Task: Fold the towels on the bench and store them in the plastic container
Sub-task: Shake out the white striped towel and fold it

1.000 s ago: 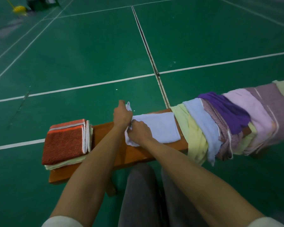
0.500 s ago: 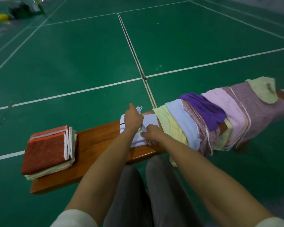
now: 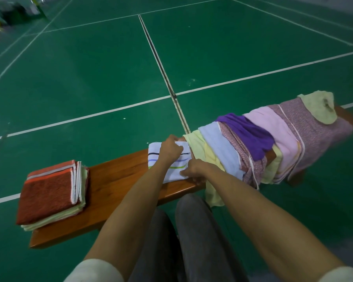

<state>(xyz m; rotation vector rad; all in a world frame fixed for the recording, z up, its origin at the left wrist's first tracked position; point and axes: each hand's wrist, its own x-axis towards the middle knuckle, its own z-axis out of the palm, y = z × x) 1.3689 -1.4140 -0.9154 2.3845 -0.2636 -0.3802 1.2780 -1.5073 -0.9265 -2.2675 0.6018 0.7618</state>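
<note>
Head view: both hands on the white towel (image 3: 159,151) mid-bench (image 3: 114,180), left (image 3: 170,148) curled pinching its far edge, right (image 3: 194,169) pinching the near corner, probably squaring the fold; container unseen.

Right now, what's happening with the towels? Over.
Both hands, left, right, hold white striped towel on bench. Folded stack waiting. No container seen.

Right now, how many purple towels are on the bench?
1 dark purple towel that shows plainly, draped over the bench toward its right end, between the speckled pinkish towel and the pale pink towel. Others may hide underneath.
</note>
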